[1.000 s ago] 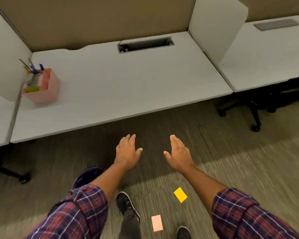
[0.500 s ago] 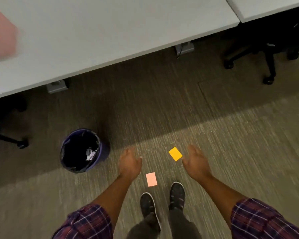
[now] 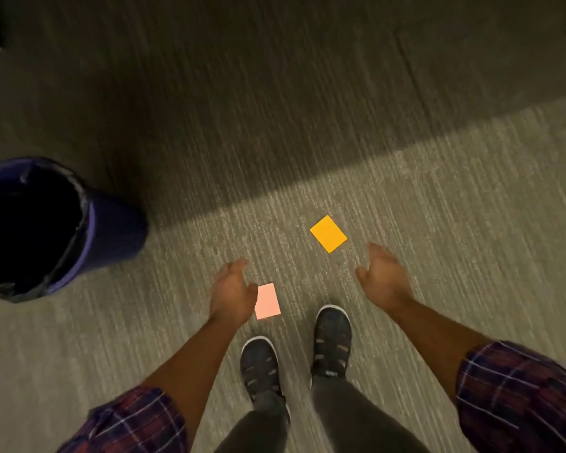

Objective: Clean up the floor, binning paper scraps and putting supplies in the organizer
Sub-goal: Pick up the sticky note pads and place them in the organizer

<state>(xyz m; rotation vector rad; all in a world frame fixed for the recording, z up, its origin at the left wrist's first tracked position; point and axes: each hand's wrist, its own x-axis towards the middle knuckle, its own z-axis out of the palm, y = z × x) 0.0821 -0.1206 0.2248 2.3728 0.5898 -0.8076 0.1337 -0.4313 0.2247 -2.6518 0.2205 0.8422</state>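
The view is now tipping fully down from the desk to the carpet, so the desk and its organizer are dropping out of sight. The left hand (image 3: 231, 294) and right hand (image 3: 381, 277) are both hanging open and empty. The pink paper slip (image 3: 268, 301) is lying just beside the left hand, the orange slip (image 3: 328, 233) just ahead of the right, and the purple bin (image 3: 111, 230) well off to the left. Pickup looks about to begin.
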